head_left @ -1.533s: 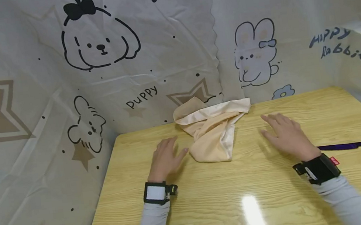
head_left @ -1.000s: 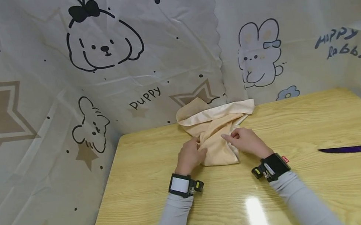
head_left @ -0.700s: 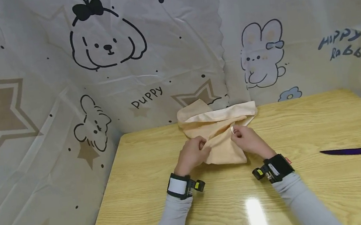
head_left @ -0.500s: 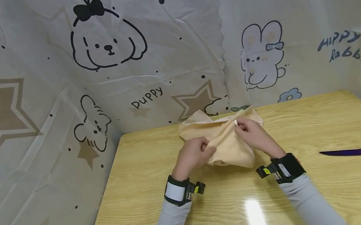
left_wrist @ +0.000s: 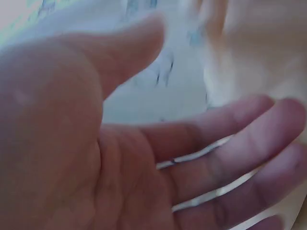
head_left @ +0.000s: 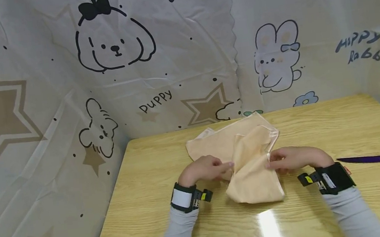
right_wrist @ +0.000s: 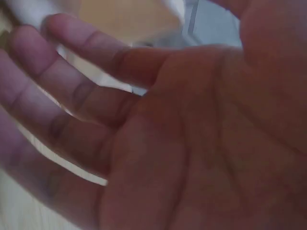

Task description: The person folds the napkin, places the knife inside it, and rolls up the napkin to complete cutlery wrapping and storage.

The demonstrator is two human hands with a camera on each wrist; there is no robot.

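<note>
A peach cloth with a paler, shiny underside and edging lies rumpled and partly folded on the wooden table, its far part spread toward the back wall. At its left side is my left hand, fingers extended toward the folds. In the left wrist view the left thumb stands well apart from the fingers, with the blurred cloth beyond the fingertips. My right hand is at the cloth's right edge, thumb overlapping the edge. The right wrist view shows its fingers nearly straight, tips at the blurred cloth.
A dark purple knife lies at the right of the table, just past the right wrist. A printed cloth wall with cartoon animals stands along the back and left side.
Both hands moved in from the sides, took hold of the cloth and pulled its near part closer. Now the fingers have loosened, and the right hand has moved out to the right.
</note>
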